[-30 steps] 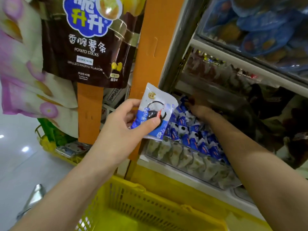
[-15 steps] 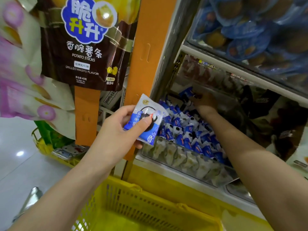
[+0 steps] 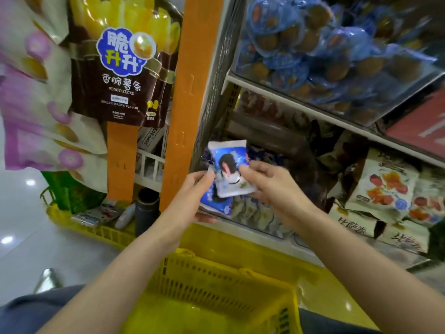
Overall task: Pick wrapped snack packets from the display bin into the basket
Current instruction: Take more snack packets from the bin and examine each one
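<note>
Pinching a blue-and-white wrapped snack packet [image 3: 228, 165] at its right edge between thumb and curled fingers, the right hand [image 3: 272, 189] holds it in the air just in front of the clear-fronted display bin [image 3: 260, 218], up beyond the far rim of the yellow slatted plastic basket [image 3: 216, 283]. The left hand [image 3: 190, 196] meets it from the other side, thumb on the packet's left edge and fingers curled underneath, where a second blue packet [image 3: 215, 206] shows below the first. The step in hand looks like gathering the picks together before dropping them. Done well, one hand would take a firm pinch on both crinkly wrappers, the other would let go cleanly, and the load would come down and back over the basket's open middle rather than its rim. Motion blur smears the print, so I cannot tell whether the lower packet is gripped or only resting on the fingers. The basket's near end is cut off, and the bin's stock is mostly hidden behind both hands.
</note>
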Demonstrator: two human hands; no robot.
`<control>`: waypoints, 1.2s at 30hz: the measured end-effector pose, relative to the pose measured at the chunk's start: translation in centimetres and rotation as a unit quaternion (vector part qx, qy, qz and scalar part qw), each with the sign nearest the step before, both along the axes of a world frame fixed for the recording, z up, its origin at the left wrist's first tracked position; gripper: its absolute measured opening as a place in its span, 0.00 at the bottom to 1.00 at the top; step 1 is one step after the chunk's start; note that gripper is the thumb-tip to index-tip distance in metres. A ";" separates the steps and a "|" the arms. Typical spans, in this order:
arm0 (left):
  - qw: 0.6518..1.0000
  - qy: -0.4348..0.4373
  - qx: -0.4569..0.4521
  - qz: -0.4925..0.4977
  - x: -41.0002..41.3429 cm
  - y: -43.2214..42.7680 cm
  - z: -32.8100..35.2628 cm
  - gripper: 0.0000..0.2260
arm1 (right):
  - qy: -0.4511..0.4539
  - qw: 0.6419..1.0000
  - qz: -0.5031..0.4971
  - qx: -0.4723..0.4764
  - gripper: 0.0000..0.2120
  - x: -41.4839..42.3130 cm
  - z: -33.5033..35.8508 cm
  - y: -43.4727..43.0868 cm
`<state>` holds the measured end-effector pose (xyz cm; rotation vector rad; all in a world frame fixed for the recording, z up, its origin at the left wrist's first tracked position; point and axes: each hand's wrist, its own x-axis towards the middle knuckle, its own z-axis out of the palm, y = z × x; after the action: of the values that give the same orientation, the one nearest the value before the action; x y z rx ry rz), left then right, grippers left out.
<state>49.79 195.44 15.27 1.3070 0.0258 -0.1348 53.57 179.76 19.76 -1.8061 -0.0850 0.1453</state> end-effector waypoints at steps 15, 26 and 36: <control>0.997 -0.025 -0.043 -0.055 -1.6 -0.5 0.6 0.12 | 0.038 0.998 0.037 -0.029 0.11 -3.8 -0.3 0.2; 0.998 -0.020 -0.037 0.057 -0.9 -0.2 0.0 0.10 | 0.025 0.995 -0.010 0.096 0.14 -3.0 -1.3 -0.3; 0.993 -0.089 0.046 0.067 -0.8 0.2 0.4 0.13 | -0.001 0.980 0.103 -0.172 0.06 -3.0 -0.6 -1.7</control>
<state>48.95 195.62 15.69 1.4010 -0.0319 0.0984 50.59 178.06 19.18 -2.1415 -0.2614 0.3215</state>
